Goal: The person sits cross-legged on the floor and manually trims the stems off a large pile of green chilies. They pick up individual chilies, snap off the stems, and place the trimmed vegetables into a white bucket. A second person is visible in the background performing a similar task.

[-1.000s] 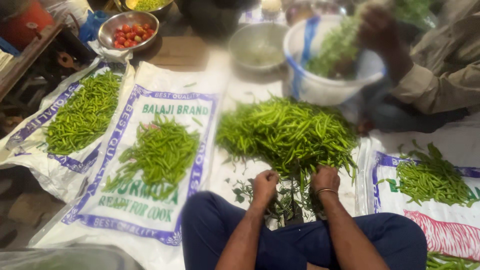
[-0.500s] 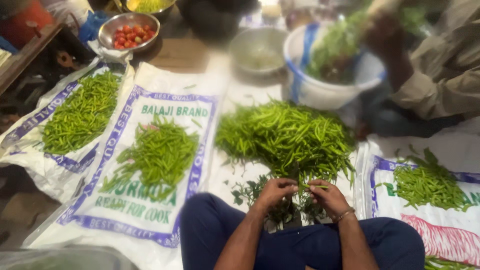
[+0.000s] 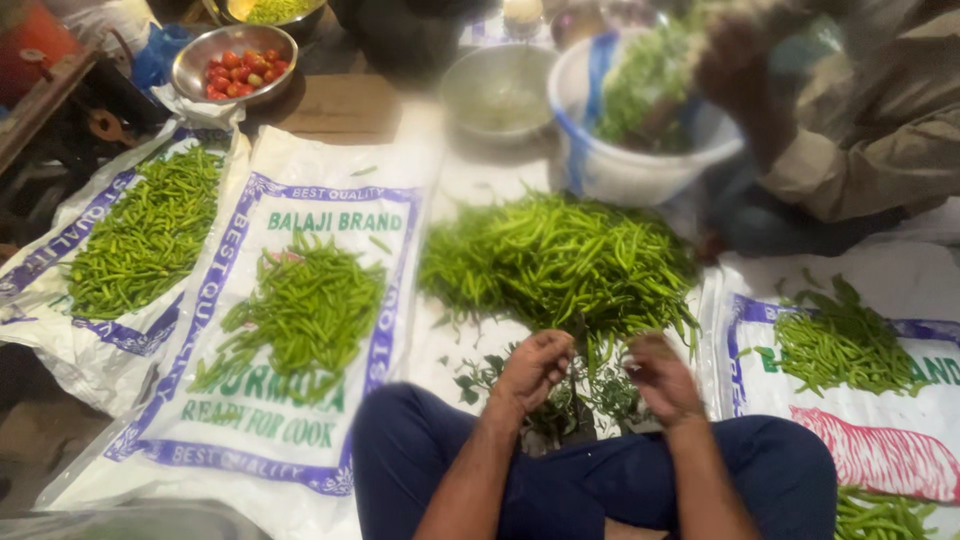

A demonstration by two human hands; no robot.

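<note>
I sit cross-legged in dark blue trousers (image 3: 600, 480). My left hand (image 3: 535, 368) and my right hand (image 3: 660, 378) hover apart just above my knees, at the near edge of a big pile of green chillies (image 3: 560, 260). The left hand's fingers are curled tight around what looks like a thin green chilli. The right hand is blurred with its fingers bent, and its contents do not show. Leafy stems and scraps (image 3: 585, 400) lie on the floor between the two hands.
Printed white sacks carry more chilli heaps at the left (image 3: 145, 235), centre-left (image 3: 305, 305) and right (image 3: 840, 345). Another person's arm (image 3: 870, 150) reaches into a white bucket of greens (image 3: 640, 165). A steel bowl of tomatoes (image 3: 235, 65) and an empty steel bowl (image 3: 500, 90) stand behind.
My hands pulled back from the chilli pile toward my lap, met over a chilli, then drew apart. The other person's hand keeps moving over the bucket.
</note>
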